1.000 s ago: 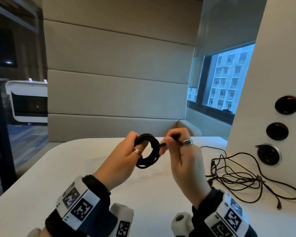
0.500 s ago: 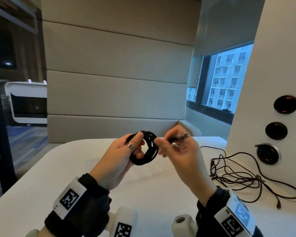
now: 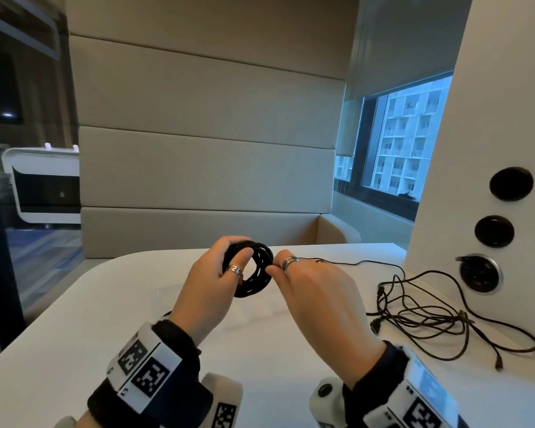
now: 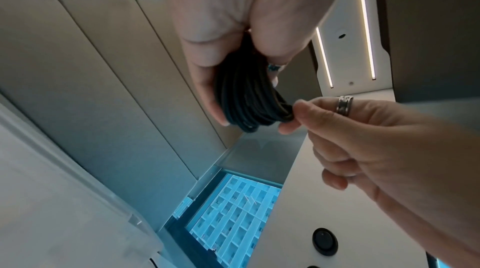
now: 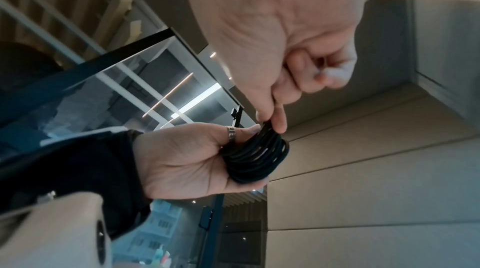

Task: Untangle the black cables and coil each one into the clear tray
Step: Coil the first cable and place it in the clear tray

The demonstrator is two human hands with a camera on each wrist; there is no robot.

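Observation:
A black cable wound into a tight coil point(image 3: 255, 273) point(image 4: 246, 98) point(image 5: 257, 155) is held up above the white table point(image 3: 74, 319). My left hand point(image 3: 217, 279) grips the coil, thumb through its middle and fingers round its far side. My right hand point(image 3: 294, 273) pinches the coil's right edge between thumb and forefinger point(image 4: 296, 108). The clear tray point(image 3: 167, 299) lies on the table under the hands, faint and mostly hidden. A loose tangle of black cables point(image 3: 423, 319) lies on the table to the right.
A white wall panel point(image 3: 507, 134) with round black sockets point(image 3: 510, 183) stands at the right, against the tangle. A thin black cable point(image 3: 362, 262) trails across the table's far side. A padded beige bench back point(image 3: 204, 177) faces me beyond the table.
Both hands have lowered the coil slightly. My right hand has shifted from holding the cable's end beside the coil to pinching the coil's right edge.

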